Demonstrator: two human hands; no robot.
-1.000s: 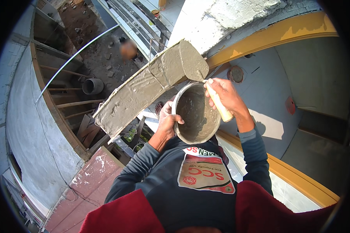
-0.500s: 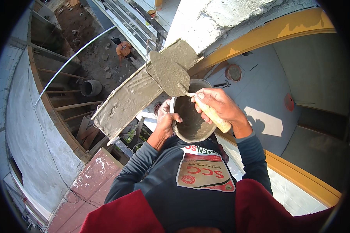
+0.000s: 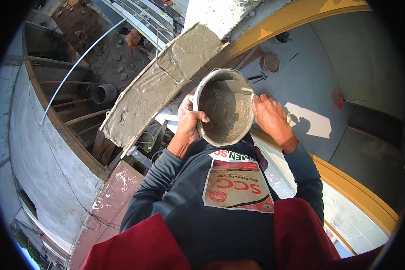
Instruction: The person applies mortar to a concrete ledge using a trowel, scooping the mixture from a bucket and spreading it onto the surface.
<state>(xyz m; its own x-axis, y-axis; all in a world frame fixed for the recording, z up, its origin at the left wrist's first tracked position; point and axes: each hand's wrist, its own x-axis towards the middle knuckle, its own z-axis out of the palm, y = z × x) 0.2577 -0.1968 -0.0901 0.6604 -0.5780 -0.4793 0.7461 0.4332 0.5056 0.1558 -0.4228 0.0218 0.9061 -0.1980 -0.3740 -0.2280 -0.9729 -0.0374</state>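
Observation:
A round, pale-rimmed bucket [image 3: 220,135] smeared with grey mortar is held tilted in front of my torso, its mouth facing up toward me. My left hand [image 3: 189,119] grips its left rim, thumb over the edge. At the right rim, my right hand [image 3: 272,118] is closed around a trowel; its neck [image 3: 246,90] reaches over the rim, and the blade is hard to tell from the mortar-coated inner wall. Beyond the bucket runs a curved strip of wet mortar [image 3: 144,96] between thin board edges, with a bent metal rod [image 3: 157,49] standing out of it.
A yellow frame [image 3: 301,13] curves along the right, above a lower tiled floor with a mortar pail [image 3: 271,62] and a hammer [image 3: 258,77]. Left, far below, a person in orange [image 3: 132,39] works near a concrete ring [image 3: 105,93]. A pale hose [image 3: 78,65] arcs past.
The trowel came off the mortar strip and down to the bucket's right rim, my right hand turning over. The bucket has moved out from under it, slightly up in view. The person below bent lower.

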